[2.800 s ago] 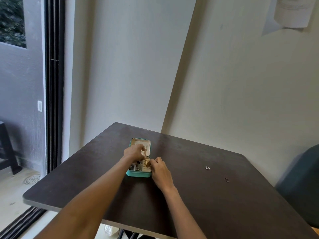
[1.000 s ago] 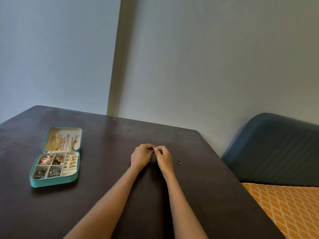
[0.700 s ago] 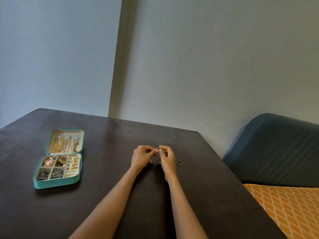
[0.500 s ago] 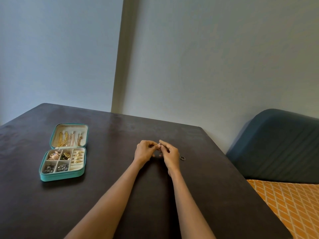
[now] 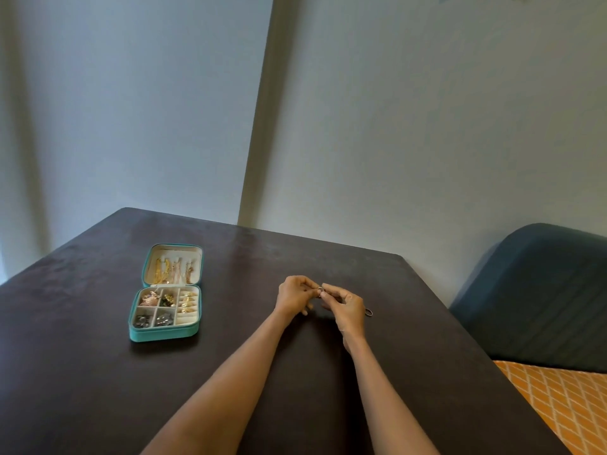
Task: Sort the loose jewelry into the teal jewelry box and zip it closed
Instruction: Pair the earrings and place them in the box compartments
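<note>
Both hands, left hand [image 5: 293,292] and right hand [image 5: 348,305], have left the teal jewelry box [image 5: 165,308] and now pinch one small ring [image 5: 320,289] between fingertips mid-frame above the counter [image 5: 82,372]; second ring [image 5: 369,312] lies just right; box open at left, so sorting appears nearly finished.

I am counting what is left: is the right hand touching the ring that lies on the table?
Apart. The head view shows dark table between the right hand and the ring.
</note>
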A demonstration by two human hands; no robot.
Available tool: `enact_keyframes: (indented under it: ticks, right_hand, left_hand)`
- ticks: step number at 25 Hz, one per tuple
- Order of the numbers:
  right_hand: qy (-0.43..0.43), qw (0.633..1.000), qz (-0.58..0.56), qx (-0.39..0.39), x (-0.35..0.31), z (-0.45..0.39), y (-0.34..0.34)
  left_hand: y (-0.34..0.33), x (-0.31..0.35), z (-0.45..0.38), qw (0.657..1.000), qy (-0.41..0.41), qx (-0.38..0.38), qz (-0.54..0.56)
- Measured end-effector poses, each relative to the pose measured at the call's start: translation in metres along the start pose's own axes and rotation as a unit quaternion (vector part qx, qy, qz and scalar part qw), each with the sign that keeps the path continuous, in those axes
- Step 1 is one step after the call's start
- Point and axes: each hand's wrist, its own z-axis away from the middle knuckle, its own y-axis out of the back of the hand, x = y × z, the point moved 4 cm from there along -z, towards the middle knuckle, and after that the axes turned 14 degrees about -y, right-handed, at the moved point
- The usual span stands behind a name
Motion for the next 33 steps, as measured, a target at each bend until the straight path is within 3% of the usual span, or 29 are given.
enact_keyframes:
  ticks: [5, 9, 14, 19, 24, 33]
  right_hand:
    - [0.009, 0.998, 0.028, -0.051, -0.02, 0.027, -0.027]
    - [0.009, 0.985, 0.093, -0.144, -0.045, 0.051, -0.075]
    - [0.044, 0.968, 0.139, -0.203, -0.06, 0.074, -0.135]
    - [0.077, 0.96, 0.158, -0.217, -0.056, 0.099, -0.175]
    - [0.11, 0.965, 0.178, -0.16, -0.037, 0.109, -0.18]
    - [0.123, 0.965, 0.167, -0.159, -0.027, 0.115, -0.188]
  left_hand:
    - [0.051, 0.016, 0.011, 0.992, -0.014, -0.106, -0.06]
    - [0.115, 0.028, 0.026, 0.974, -0.01, -0.184, -0.135]
    - [0.197, 0.029, 0.039, 0.945, 0.033, -0.257, -0.198]
    - [0.232, 0.023, 0.06, 0.919, 0.044, -0.242, -0.309]
    - [0.219, 0.018, 0.077, 0.851, -0.008, -0.216, -0.479]
    - [0.218, 0.016, 0.078, 0.801, -0.099, -0.168, -0.566]
